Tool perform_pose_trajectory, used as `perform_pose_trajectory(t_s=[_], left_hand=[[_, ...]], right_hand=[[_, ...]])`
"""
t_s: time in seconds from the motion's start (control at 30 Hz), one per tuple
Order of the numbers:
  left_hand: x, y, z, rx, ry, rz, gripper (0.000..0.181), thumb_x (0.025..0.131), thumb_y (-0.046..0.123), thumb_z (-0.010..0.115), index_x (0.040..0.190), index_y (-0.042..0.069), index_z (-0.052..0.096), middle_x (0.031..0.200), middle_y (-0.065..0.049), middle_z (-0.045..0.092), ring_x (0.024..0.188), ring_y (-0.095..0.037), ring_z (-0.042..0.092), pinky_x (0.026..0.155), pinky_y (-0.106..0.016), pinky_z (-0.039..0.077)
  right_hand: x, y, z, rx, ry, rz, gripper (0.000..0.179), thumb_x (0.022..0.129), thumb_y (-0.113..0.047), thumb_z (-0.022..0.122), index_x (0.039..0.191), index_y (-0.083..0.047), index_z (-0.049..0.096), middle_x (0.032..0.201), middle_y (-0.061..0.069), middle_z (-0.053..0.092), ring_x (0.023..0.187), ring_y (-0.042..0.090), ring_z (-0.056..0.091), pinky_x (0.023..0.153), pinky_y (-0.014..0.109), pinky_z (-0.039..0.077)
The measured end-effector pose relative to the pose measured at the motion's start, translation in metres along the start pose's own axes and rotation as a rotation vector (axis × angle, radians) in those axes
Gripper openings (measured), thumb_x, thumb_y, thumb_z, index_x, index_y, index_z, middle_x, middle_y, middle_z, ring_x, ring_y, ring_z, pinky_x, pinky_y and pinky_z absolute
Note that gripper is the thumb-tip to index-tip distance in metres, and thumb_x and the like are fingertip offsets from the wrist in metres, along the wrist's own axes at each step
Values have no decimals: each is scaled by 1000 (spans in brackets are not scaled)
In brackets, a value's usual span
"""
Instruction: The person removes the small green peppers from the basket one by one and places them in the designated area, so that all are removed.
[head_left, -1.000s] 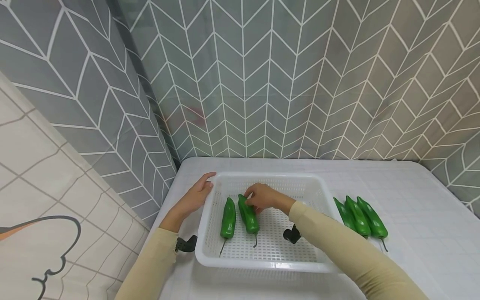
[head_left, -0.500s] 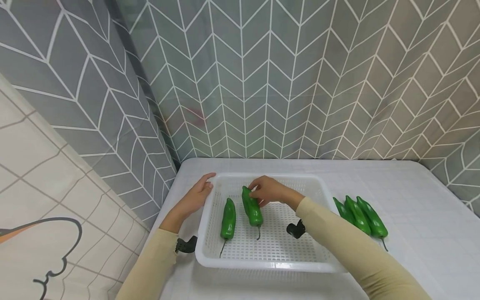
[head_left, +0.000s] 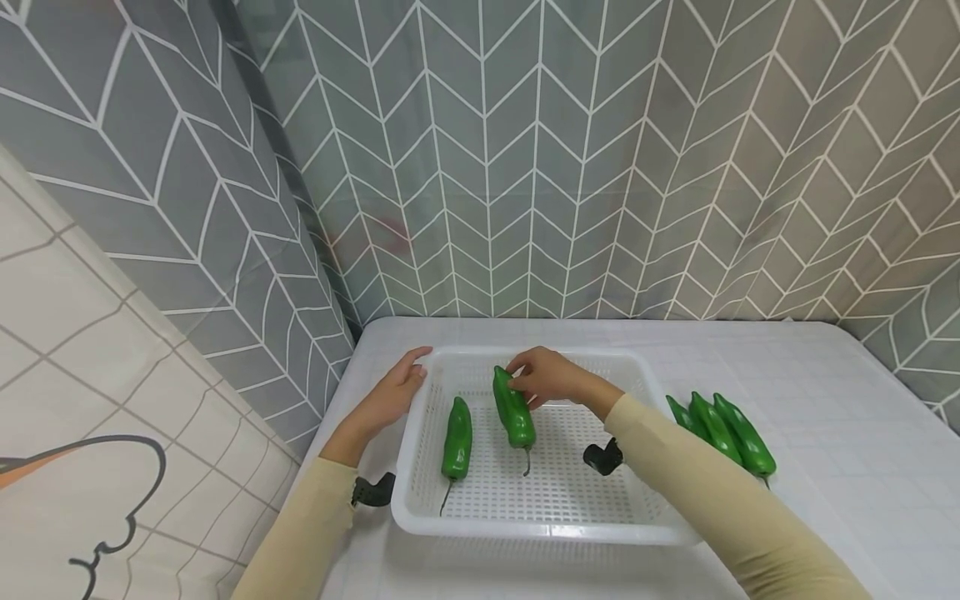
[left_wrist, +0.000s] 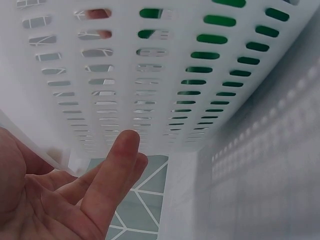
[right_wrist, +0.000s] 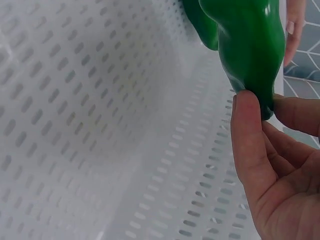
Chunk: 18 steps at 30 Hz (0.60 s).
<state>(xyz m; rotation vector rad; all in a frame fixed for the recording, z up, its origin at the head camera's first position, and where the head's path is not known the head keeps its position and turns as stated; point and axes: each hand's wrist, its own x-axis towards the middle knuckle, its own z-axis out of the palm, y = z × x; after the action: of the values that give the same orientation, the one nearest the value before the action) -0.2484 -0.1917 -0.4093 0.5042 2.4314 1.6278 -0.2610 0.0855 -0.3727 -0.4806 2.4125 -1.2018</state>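
Note:
My right hand (head_left: 546, 375) pinches a long green pepper (head_left: 516, 417) near its pointed tip, between thumb and fingers. Its stem hangs toward me over the white perforated basket (head_left: 547, 530). In the right wrist view the pepper (right_wrist: 252, 42) tapers down into the fingertips. To its left, another green pepper (head_left: 457, 442) lies in the basket, stem toward me. My left hand (head_left: 392, 395) rests at the basket's far left corner, fingers extended along the rim. From the left wrist view, those fingers (left_wrist: 117, 175) are nearly straight beside the slotted wall.
Three more green peppers (head_left: 720, 429) lie side by side on the white tablecloth (head_left: 832, 467), right of the basket and partly behind the right sleeve (head_left: 720, 492). A grey chevron-patterned curtain (head_left: 555, 183) rises behind the table.
My right hand has moved the pinched pepper to the right and slightly away from me, widening its gap from the other pepper in the basket. The left hand has stayed in place.

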Motion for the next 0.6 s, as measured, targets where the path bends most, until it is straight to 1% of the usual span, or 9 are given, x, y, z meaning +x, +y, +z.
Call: perform_pose_trajectory(t_s=[0.13, 0.27, 0.47, 0.6], left_hand=[[0, 1, 0, 4, 1, 1, 42, 98, 24, 31, 138, 21, 20, 119, -11, 49, 92, -22, 58, 75, -37, 48], [0, 0, 0, 11, 11, -7, 42, 98, 26, 32, 138, 22, 21, 119, -10, 49, 92, -21, 58, 75, -38, 48], [0, 1, 1, 14, 16, -11, 43, 98, 26, 30, 139, 20, 21, 117, -10, 50, 92, -21, 58, 75, -38, 47], [0, 1, 2, 15, 19, -21, 43, 98, 26, 30, 140, 20, 20, 116, -8, 50, 91, -20, 58, 74, -37, 48]], right_hand=[[-3, -1, -6, 15, 9, -1, 30, 85, -11, 59, 113, 0, 54, 85, 10, 59, 68, 19, 62, 58, 34, 52], [-7, -1, -10, 27, 17, -10, 31, 86, -11, 59, 114, 0, 54, 86, 10, 59, 69, 20, 62, 58, 33, 52], [-11, 1, -15, 14, 22, -14, 33, 87, -13, 58, 116, 0, 52, 88, 10, 60, 71, 19, 62, 59, 33, 52], [-13, 3, -18, 7, 30, -19, 33, 87, -14, 58, 116, 0, 52, 88, 9, 60, 71, 18, 62, 59, 33, 52]])
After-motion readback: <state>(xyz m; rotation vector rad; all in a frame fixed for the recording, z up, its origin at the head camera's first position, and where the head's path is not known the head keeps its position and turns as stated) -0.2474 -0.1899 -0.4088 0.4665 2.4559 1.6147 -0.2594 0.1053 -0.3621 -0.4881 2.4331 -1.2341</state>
